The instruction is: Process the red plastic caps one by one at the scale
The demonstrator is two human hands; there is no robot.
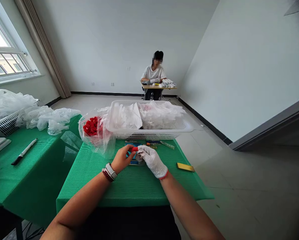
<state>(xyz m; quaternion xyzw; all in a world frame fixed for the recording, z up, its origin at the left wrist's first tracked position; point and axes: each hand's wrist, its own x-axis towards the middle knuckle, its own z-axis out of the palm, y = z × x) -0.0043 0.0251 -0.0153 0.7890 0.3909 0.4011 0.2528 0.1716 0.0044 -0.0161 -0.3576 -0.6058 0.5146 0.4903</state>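
My left hand (123, 156), bare and wearing a watch, pinches a small red piece (134, 149) between thumb and fingers. Its exact kind is too small to make out. My right hand (151, 160) wears a white knitted glove with a red cuff. Its curled fingers meet the right end of the red piece, and whatever they grip is hidden. Beneath both hands lies a blue flat item (133, 162), partly covered. A clear plastic bag (106, 143) at the left holds several similar red pieces (91, 126).
A white basket (149, 135) of thin plastic bags stands across the table's back. Pens (167, 144) lie before it; a yellow box (185, 167) sits right. On the left table are a marker (24, 151) and more bags (51, 116). A person (153, 73) sits at a far desk.
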